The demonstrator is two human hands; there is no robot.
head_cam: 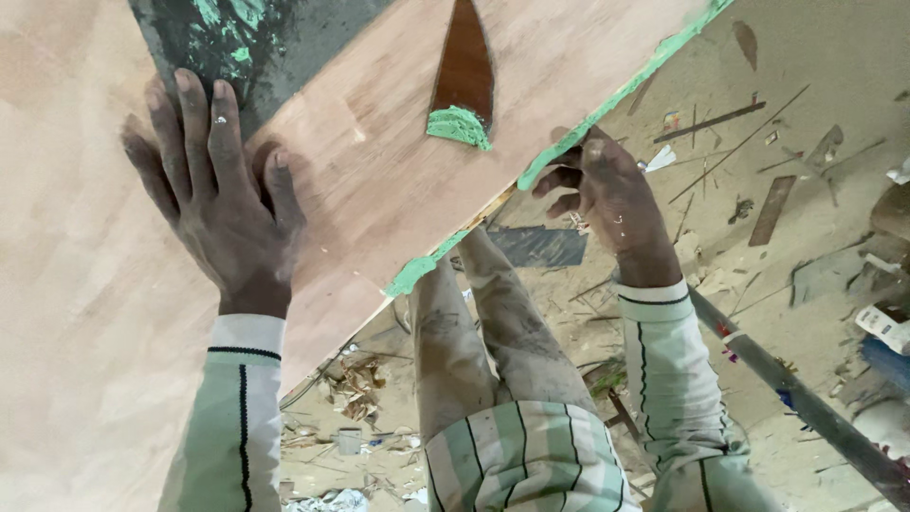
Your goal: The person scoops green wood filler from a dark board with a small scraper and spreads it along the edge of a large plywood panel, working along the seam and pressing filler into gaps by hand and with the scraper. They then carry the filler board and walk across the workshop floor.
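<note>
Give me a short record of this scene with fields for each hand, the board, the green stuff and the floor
Left hand: pressed flat on the plywood sheet, fingers spread
Right hand: at the sheet's edge, fingers curled against the green paste
Plywood sheet: pale, with a dark leaf-shaped gap partly filled with green paste
Green paste: smeared in a line along the sheet's edge
Sleeves: light green, dark stripes
Floor: dusty, strewn with wood strips and scraps
Metal pipe: runs diagonally at lower right
</note>
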